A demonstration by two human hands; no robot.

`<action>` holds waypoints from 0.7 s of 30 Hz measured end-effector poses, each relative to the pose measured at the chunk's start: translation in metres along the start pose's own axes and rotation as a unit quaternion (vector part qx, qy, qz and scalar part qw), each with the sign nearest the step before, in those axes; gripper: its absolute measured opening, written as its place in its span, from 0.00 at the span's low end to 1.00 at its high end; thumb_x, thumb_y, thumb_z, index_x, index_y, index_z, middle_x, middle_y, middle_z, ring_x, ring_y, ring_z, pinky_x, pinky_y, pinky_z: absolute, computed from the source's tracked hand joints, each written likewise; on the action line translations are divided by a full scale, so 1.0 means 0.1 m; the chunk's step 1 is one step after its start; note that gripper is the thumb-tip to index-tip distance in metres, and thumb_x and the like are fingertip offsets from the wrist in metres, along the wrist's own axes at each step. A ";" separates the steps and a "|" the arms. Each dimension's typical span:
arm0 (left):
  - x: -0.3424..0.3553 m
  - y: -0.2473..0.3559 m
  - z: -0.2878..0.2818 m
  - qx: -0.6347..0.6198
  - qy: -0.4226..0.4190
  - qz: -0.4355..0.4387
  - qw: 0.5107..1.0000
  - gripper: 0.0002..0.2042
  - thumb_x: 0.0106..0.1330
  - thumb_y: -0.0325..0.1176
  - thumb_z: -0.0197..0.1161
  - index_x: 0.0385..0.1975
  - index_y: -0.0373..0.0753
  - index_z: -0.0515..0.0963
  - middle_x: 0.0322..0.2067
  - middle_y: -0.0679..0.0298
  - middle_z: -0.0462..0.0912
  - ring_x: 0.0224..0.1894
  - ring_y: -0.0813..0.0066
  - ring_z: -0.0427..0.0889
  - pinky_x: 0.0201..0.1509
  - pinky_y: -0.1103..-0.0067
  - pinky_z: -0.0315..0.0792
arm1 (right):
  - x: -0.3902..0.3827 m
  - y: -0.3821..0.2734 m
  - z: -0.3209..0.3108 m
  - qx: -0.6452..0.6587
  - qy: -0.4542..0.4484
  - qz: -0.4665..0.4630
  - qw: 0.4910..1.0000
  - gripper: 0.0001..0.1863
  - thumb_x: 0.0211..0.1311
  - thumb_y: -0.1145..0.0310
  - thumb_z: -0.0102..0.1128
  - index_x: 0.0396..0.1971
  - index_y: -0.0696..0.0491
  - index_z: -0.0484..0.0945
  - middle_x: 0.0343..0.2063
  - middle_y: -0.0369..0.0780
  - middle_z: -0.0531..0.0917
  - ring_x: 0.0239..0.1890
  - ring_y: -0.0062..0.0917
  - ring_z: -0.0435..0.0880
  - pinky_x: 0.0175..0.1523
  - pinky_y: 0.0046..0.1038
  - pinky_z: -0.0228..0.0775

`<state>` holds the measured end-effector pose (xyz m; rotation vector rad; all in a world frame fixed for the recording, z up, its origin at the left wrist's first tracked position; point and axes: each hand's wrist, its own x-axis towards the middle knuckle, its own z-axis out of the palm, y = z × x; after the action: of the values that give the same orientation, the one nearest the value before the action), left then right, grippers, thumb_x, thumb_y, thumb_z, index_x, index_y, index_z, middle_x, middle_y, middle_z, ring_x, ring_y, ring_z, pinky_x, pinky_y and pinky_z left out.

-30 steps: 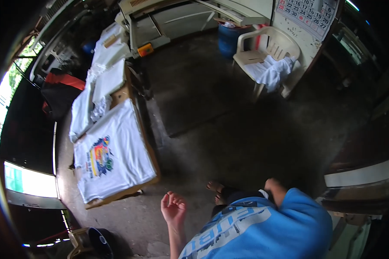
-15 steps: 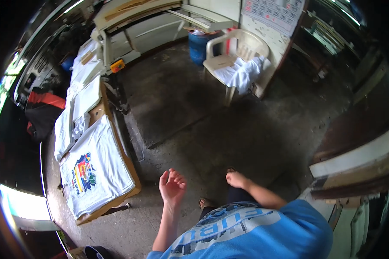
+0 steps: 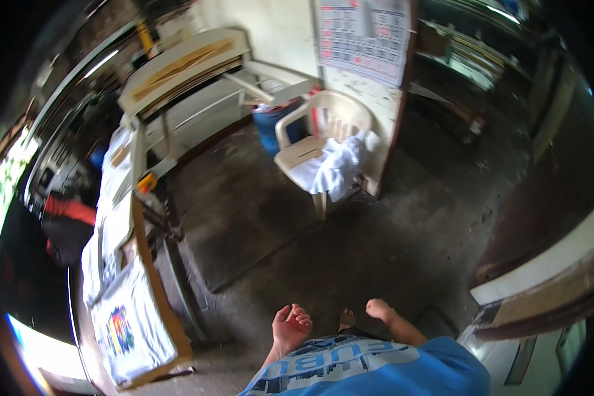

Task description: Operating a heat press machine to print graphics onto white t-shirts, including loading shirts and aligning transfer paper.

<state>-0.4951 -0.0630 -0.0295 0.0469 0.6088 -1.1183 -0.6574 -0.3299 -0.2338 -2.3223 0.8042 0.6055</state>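
My left hand (image 3: 292, 328) hangs in front of my blue shirt, palm up. Its fingers are loosely curled but apart, and nothing lies in it. To its right, my right hand (image 3: 379, 309) is closed like a fist, knuckles outward, with no object showing. Neither hand touches anything. Nearest on the left is a white T-shirt (image 3: 148, 330) with a colourful print, spread flat on a wood-edged board. Ahead stands a cream plastic armchair (image 3: 290, 158) with a crumpled white cloth (image 3: 337, 170) over its seat.
More white cloth (image 3: 115, 211) lies along the long table at left, where a yellow box (image 3: 147, 182) is fixed to the edge. Behind are a large cream machine (image 3: 178, 72) and a blue drum (image 3: 265, 132). A wall calendar (image 3: 363, 39) hangs beyond the chair. Dark floor (image 3: 257, 224) stretches ahead.
The view has tilted up and shifted, so the chair and table sit lower and further left in it. Both hands appear lower, still empty. The chair looks slightly nearer.
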 end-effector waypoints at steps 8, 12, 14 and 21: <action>1.60 -1.04 0.96 0.222 -0.010 -0.216 0.951 0.10 0.64 0.33 0.44 0.29 0.36 0.71 0.22 0.67 0.70 0.23 0.75 0.65 0.31 0.80 0.65 | -0.31 1.71 -0.30 0.063 0.129 0.144 0.979 0.13 0.47 0.68 0.50 0.30 0.57 0.80 0.34 0.50 0.80 0.39 0.44 0.79 0.44 0.39 0.71; 2.18 -1.38 1.20 0.259 -0.015 -0.268 0.928 0.10 0.64 0.34 0.44 0.30 0.36 0.71 0.23 0.67 0.70 0.24 0.75 0.66 0.31 0.80 0.65 | -0.56 1.95 0.01 0.166 0.153 0.282 0.933 0.14 0.50 0.66 0.51 0.32 0.58 0.79 0.34 0.51 0.80 0.40 0.45 0.79 0.45 0.40 0.71; 2.44 -1.53 1.26 0.257 0.012 -0.318 0.913 0.10 0.64 0.34 0.44 0.31 0.37 0.71 0.23 0.67 0.70 0.25 0.75 0.67 0.31 0.79 0.66 | -0.53 1.95 0.00 0.171 0.142 0.287 0.932 0.14 0.51 0.65 0.51 0.33 0.58 0.79 0.34 0.51 0.80 0.40 0.45 0.79 0.45 0.40 0.70; 3.42 -1.61 1.50 0.239 0.070 -0.374 0.893 0.10 0.63 0.36 0.46 0.32 0.37 0.71 0.23 0.66 0.70 0.25 0.74 0.68 0.30 0.79 0.66 | 0.10 2.07 -0.57 0.173 0.113 0.295 0.933 0.14 0.52 0.65 0.51 0.34 0.58 0.79 0.33 0.51 0.80 0.40 0.45 0.78 0.45 0.40 0.70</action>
<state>-0.4665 -0.4688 -0.0260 0.3437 0.4689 -2.0186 -0.7763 -0.5034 -0.2797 -1.8331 1.6063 0.3944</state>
